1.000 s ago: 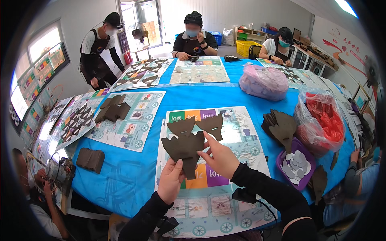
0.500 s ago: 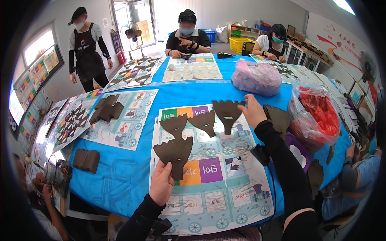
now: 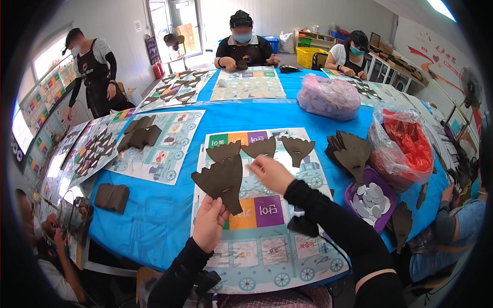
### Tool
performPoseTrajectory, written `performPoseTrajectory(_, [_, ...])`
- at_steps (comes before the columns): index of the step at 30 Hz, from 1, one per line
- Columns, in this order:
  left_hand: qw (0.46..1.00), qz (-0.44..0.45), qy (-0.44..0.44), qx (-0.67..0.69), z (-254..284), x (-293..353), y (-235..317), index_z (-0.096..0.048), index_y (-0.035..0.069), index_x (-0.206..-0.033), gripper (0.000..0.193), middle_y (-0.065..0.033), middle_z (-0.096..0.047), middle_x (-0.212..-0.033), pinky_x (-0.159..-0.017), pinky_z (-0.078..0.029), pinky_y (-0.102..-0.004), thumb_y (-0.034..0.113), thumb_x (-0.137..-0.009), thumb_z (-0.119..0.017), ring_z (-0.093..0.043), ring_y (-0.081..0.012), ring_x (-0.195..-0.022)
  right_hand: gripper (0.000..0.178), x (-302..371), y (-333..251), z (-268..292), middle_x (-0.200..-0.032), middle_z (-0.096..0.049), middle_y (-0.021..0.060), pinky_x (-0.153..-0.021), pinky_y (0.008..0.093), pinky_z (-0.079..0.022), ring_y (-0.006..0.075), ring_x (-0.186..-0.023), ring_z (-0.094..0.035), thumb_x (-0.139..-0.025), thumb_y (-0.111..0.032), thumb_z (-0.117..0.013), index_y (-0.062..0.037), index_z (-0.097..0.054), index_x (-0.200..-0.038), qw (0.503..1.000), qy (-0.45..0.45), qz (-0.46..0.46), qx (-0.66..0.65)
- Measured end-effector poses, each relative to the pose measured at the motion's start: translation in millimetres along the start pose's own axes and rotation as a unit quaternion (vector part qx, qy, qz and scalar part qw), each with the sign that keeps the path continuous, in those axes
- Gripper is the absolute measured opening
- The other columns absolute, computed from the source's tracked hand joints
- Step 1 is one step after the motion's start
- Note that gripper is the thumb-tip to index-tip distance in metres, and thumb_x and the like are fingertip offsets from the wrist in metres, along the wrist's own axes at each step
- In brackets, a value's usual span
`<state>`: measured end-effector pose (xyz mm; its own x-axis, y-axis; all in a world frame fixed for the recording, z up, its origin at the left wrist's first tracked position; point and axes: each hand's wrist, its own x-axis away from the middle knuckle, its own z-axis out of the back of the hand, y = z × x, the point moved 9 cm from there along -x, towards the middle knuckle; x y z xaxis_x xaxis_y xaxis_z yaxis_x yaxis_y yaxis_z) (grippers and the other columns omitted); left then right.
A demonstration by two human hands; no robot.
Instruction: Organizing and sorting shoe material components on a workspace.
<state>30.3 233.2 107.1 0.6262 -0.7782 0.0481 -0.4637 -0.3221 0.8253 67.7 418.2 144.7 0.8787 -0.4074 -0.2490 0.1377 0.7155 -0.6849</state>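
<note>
a blue worktop [image 3: 149, 220] carries a printed sheet [image 3: 231, 272] at six o'clock. a clear bag [image 3: 387, 167] sits at three, a purple basket [image 3: 382, 224] at four. the left hand [image 3: 209, 219] has its fingers clamped on a dark fan-shaped piece [image 3: 223, 177] over the sheet. the right hand [image 3: 272, 172] is near its three o'clock edge, fingers curled; whether they grip, i cannot tell. white ovals [image 3: 372, 197] fill the basket.

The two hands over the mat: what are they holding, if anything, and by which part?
The left hand holds a dark fan-shaped piece by its narrow stem. Whether the right hand holds anything cannot be told.
</note>
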Motion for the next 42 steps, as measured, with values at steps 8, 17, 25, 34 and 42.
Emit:
performPoseTrajectory(8, [0.920,-0.073,0.072,-0.378,63.3,-14.5,-5.9,-0.013,0.001,-0.148,0.073,-0.0247,-0.021,-0.148,-0.103,-0.039,-0.0375,0.015,-0.091,-0.057,-0.032,-0.0344,-0.134,0.050,-51.0,108.4,5.7,-0.096,-0.066,0.0233,-0.082,0.0395,-0.051,0.0342,-0.091,-0.065,-0.074,-0.038,-0.074,0.0056,-0.064,-0.095,0.953,-0.040,-0.216,0.210])
performPoseTrajectory(17, [0.628,-0.110,-0.140,-0.757,27.5,24.3,-14.1,-0.034,0.012,-0.144,0.062,-0.0286,-0.012,-0.151,-0.113,-0.009,-0.0509,0.041,-0.092,-0.052,-0.009,-0.0448,-0.141,0.015,-103.2,81.0,95.4,-0.086,-0.064,0.0213,-0.069,0.0501,-0.047,0.0405,-0.082,-0.061,-0.091,-0.018,-0.054,-0.0032,-0.051,-0.094,0.968,0.245,-0.032,0.055])
performPoseTrajectory(25, [0.633,-0.119,-0.146,-0.751,20.0,23.0,-18.4,-0.036,0.010,-0.143,0.062,-0.0290,-0.013,-0.151,-0.113,-0.008,-0.0512,0.041,-0.091,-0.054,-0.010,-0.0459,-0.140,0.010,-116.5,57.2,53.0,-0.082,-0.064,0.0136,-0.064,0.0414,-0.052,0.0301,-0.074,-0.064,-0.083,-0.008,-0.052,-0.0100,-0.060,-0.088,0.843,0.066,0.223,0.485])
performPoseTrajectory(34, [0.637,-0.119,-0.140,-0.749,24.2,21.8,-11.4,-0.037,0.009,-0.142,0.063,-0.0291,-0.012,-0.151,-0.113,-0.007,-0.0505,0.038,-0.090,-0.056,-0.009,-0.0448,-0.141,0.010,-94.4,48.6,-12.3,-0.083,-0.061,0.0093,-0.078,0.0348,-0.047,0.0283,-0.089,-0.059,-0.079,-0.006,-0.056,-0.0099,-0.064,-0.083,0.826,-0.167,0.288,0.455])
performPoseTrajectory(42, [0.679,-0.135,-0.109,-0.713,23.0,19.3,-0.4,-0.044,0.011,-0.137,0.058,-0.0270,-0.018,-0.150,-0.112,-0.013,-0.0485,0.030,-0.086,-0.062,-0.015,-0.0400,-0.141,0.023,-65.2,142.7,32.3,-0.095,-0.065,0.0188,-0.059,0.0279,-0.054,0.0222,-0.070,-0.066,-0.091,-0.009,-0.051,0.0119,-0.052,-0.101,0.889,0.071,-0.271,-0.361])
